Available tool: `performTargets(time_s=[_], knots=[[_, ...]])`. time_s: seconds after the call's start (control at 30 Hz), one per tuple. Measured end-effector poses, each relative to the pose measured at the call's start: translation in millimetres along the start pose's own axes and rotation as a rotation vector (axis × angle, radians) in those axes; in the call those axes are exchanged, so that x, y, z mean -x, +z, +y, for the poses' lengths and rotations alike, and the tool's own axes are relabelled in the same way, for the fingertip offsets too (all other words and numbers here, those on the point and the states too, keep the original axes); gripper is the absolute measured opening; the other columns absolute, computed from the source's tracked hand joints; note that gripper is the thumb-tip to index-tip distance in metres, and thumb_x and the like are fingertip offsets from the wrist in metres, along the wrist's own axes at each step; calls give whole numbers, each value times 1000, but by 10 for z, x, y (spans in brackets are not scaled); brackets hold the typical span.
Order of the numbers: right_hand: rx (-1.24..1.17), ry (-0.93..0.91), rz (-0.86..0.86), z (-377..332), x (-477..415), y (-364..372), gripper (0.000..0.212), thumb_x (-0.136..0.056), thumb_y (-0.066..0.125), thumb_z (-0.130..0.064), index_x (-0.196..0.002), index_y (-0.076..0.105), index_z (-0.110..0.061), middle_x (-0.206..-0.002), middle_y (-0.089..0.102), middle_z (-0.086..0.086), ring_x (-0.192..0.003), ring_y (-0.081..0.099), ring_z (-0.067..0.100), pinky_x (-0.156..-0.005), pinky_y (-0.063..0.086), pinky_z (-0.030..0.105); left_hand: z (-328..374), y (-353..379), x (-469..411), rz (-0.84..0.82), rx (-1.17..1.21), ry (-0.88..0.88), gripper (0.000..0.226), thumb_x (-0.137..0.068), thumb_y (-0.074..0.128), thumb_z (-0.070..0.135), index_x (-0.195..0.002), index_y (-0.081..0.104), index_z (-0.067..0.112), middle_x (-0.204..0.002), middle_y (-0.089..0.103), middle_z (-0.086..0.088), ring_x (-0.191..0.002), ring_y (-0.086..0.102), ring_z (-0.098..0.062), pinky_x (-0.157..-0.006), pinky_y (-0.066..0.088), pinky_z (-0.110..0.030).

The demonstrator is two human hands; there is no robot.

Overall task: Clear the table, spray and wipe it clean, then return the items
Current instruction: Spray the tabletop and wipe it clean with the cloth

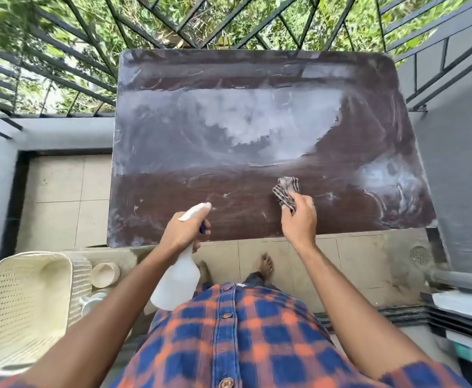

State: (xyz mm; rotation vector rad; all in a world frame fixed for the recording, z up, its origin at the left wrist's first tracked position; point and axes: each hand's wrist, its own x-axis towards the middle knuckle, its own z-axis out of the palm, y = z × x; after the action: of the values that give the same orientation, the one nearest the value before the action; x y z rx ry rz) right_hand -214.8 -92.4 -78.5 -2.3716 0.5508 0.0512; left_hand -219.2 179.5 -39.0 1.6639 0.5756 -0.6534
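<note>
Head view looks down on a dark reddish-brown table [190,191] filling the middle of the frame, its top streaked with wet, whitish smears. At lower centre, the left hand [183,233] wraps around the neck of a white spray bottle [177,284], whose nozzle points toward the upper right over the table's near edge; a finger sits at the blue trigger. Just right of it, the right hand [299,219] pinches a striped, bunched cloth [286,190] that rests on the tabletop near the front edge. In the lower left of the frame, on the floor, stand a cream perforated basket [19,312] and, beside it, a small round bowl [105,274].
</note>
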Motion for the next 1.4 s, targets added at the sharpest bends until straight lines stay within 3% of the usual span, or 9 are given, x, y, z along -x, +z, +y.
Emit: performTargets(time_s=[0.1, 0.2, 0.4, 0.67, 0.87, 1.03, 1.1, 1.23, 1.4], knots=[[153, -217, -200, -129, 124, 247, 45, -89, 68, -29, -132, 63, -19, -121, 54, 3, -111, 52, 26, -98, 42, 36, -75, -136, 32, 25, -16, -13, 48, -93, 63, 58, -101, 76, 13, -72, 71, -4, -72, 65, -30, -44, 41, -28], [313, -286, -121, -223, 178, 384, 54, -87, 59, -51, -134, 56, -28, -130, 52, -5, -113, 48, 22, -93, 47, 42, -121, -254, 57, 52, 8, -24, 46, -96, 63, 54, -95, 75, 10, -73, 72, -7, -72, 65, -29, -41, 40, -29], [407, -328, -201, -56, 25, 560, 71, -101, 45, -43, -161, 17, -18, -169, 8, 2, -156, 2, 22, -126, 8, 46, -176, -418, 96, 112, 77, -33, 38, -97, 63, 49, -95, 75, 13, -74, 70, -9, -55, 62, -11, -39, 41, -26], [464, -92, -90, -646, 54, 1192, 74, -103, 41, -44, -161, 7, -14, -169, 6, 11, -155, 6, 30, -125, 6, 52, -219, -782, 161, 198, 151, -28, 43, -100, 59, 49, -82, 69, 11, -77, 70, -11, -69, 65, -17, -43, 41, -25], [483, -483, -240, -1509, 579, 2015, 71, -103, 34, -45, -161, 9, -12, -169, 8, 11, -156, 7, 29, -125, 7, 49, -391, -1153, 213, 271, 209, -39, 34, -98, 61, 49, -99, 74, 18, -80, 71, -6, -68, 69, -16, -42, 42, -26], [534, -726, -337, -1056, 752, 1874, 65, -104, 31, -46, -162, 11, -24, -170, 7, 1, -156, 5, 19, -126, 8, 45, -483, -1350, 209, 259, 174, -25, 35, -99, 60, 49, -100, 74, 17, -78, 70, -17, -50, 57, -17, -39, 40, -25], [549, -674, -282, -668, 669, 1590, 62, -104, 31, -48, -161, 18, -27, -169, 13, -2, -156, 10, 17, -125, 10, 45, -494, -1403, 192, 244, 139, -14, 37, -100, 59, 50, -98, 75, 17, -81, 71, -21, -41, 49, -17, -38, 40, -24], [563, -340, -135, -278, 358, 1081, 63, -101, 35, -47, -158, 28, -22, -167, 22, 4, -153, 21, 24, -122, 18, 52, -478, -1464, 131, 228, 130, -18, 48, -99, 60, 52, -98, 74, 7, -80, 72, -19, -56, 53, -27, -43, 41, -28], [508, 21, -27, -930, 234, 1419, 69, -104, 43, -39, -161, 14, -14, -169, 10, 11, -155, 9, 31, -123, 11, 55, -451, -1480, 113, 225, 207, -7, 50, -94, 63, 56, -83, 71, 8, -72, 71, -15, -43, 53, -15, -39, 39, -27]])
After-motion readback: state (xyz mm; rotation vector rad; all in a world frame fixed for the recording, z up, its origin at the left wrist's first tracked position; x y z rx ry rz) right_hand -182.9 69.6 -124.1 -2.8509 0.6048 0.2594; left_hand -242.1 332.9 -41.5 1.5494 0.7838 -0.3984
